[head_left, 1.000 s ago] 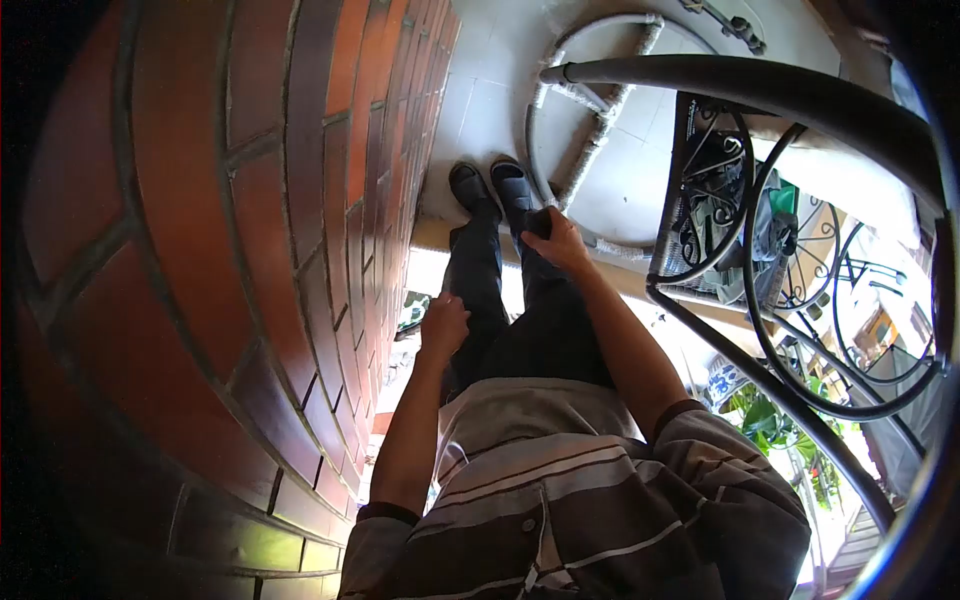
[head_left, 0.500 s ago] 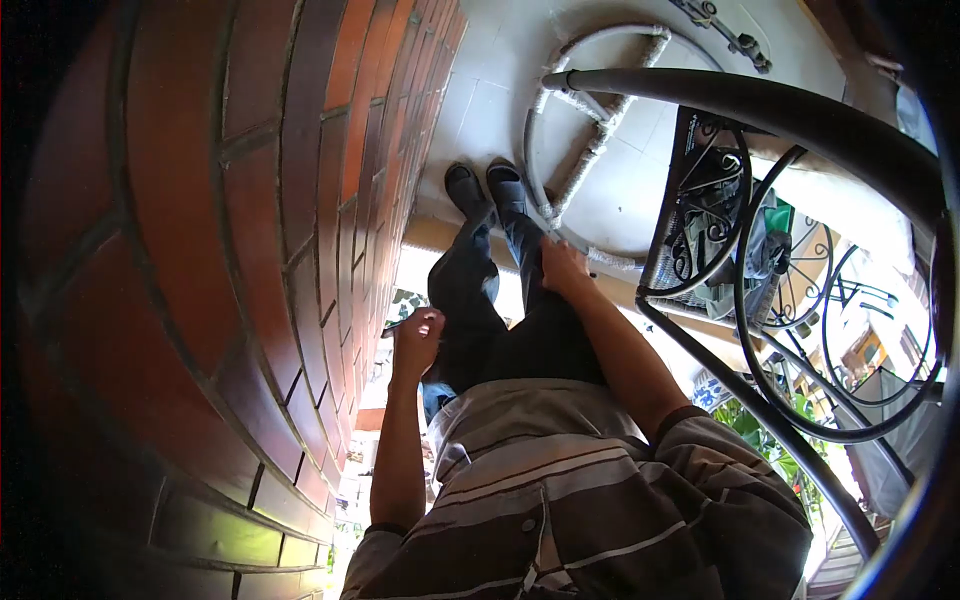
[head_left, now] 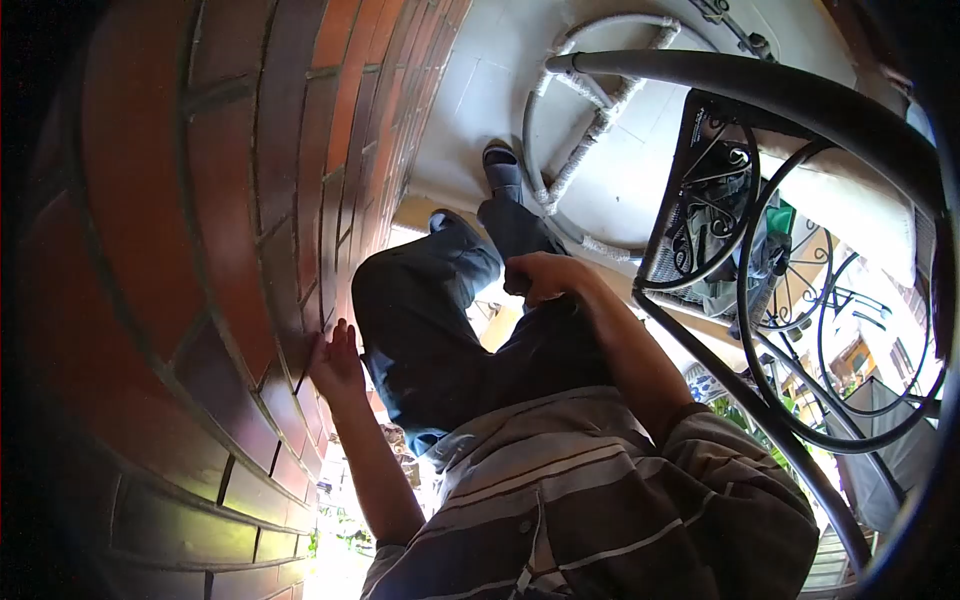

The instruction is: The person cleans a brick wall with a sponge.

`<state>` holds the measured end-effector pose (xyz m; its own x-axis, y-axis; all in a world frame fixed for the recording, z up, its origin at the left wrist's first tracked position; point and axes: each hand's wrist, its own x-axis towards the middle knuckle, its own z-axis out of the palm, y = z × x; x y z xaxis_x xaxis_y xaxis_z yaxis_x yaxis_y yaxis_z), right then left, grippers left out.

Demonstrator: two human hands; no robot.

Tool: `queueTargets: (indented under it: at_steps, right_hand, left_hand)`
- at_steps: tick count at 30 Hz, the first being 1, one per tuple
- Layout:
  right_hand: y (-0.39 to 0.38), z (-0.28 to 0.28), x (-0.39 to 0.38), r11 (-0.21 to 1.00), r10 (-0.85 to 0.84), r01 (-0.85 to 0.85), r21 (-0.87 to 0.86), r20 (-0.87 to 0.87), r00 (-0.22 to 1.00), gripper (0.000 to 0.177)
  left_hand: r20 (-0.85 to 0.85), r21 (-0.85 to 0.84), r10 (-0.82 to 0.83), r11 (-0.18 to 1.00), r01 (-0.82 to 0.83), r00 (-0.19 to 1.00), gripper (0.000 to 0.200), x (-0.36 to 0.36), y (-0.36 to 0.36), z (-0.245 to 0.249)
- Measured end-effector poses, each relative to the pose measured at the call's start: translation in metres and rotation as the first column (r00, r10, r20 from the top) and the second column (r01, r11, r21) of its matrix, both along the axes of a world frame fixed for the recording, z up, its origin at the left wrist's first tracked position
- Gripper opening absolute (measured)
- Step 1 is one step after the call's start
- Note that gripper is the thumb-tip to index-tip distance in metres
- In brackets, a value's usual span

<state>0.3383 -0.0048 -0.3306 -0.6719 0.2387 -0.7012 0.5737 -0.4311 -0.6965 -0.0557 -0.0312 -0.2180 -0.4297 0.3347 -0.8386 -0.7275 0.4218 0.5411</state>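
Observation:
My left hand (head_left: 339,372) is open, fingers stretched out, right at the brick wall (head_left: 235,250) on the left. My right hand (head_left: 548,277) is closed in front of my right thigh, fingers curled downward. A small dark shape (head_left: 517,284) shows under its fingers; I cannot tell what it is. Dark trousers (head_left: 425,320) cover my legs, the left knee bent and swung toward the wall. One dark shoe (head_left: 502,165) rests on the pale tiled floor (head_left: 475,100). The other shoe (head_left: 445,220) is lower in the view, partly behind the leg.
A black metal rail (head_left: 740,85) with curled bars (head_left: 745,330) runs along my right. Beyond it stands a dark rack (head_left: 690,200) holding cloth. A round tube frame with wrapped crossbars (head_left: 590,150) lies on the floor ahead. Green plants (head_left: 740,415) show at lower right.
My left hand has moved left to the wall and its fingers have opened. My left knee has risen and swung left, that foot drawn back. My right hand has shifted slightly left and down.

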Motion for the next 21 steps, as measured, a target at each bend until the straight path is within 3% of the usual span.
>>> queueTargets:
  at_steps: [5, 8, 10, 12, 15, 16, 21]
  right_hand:
    - [-0.007, -0.024, -0.014, 0.994, 0.065, -0.066, -0.092, -0.008, 0.998, 0.063]
    - [-0.003, -0.024, -0.019, 0.986, 0.164, -0.162, -0.045, 0.042, 0.986, 0.063]
    - [0.001, -0.027, -0.017, 0.989, 0.133, -0.131, -0.069, 0.022, 0.991, 0.062]
    - [0.004, -0.038, -0.014, 0.99, 0.115, -0.116, -0.083, -0.018, 0.993, 0.06]
    - [0.013, -0.043, -0.012, 0.996, -0.016, 0.023, -0.086, 0.09, 0.996, 0.062]
    - [0.009, -0.051, -0.013, 0.986, -0.167, 0.164, 0.041, 0.084, 0.982, 0.062]
    - [0.056, -0.085, -0.013, 0.898, -0.427, 0.42, 0.131, 0.021, 0.904, 0.064]
  left_hand:
    - [0.023, -0.009, 0.045, 0.999, -0.045, 0.999, 0.018, 0.0, 0.006, 0.004]
    - [0.022, -0.001, 0.065, 0.998, -0.065, 0.998, 0.021, 0.0, 0.001, 0.001]
    - [-0.059, -0.04, 0.077, 0.996, -0.079, 0.995, 0.022, 0.005, 0.006, 0.002]
    - [-0.005, -0.001, 0.075, 0.997, -0.075, 0.997, 0.023, -0.001, 0.001, -0.003]
    - [-0.03, 0.024, 0.01, 1.0, -0.009, 1.0, 0.022, 0.0, 0.0, 0.001]
    - [-0.062, 0.018, -0.015, 1.0, 0.016, 0.998, 0.022, 0.003, 0.001, 0.001]
    - [-0.158, -0.018, -0.038, 0.999, 0.035, 0.987, 0.019, -0.003, -0.013, -0.01]
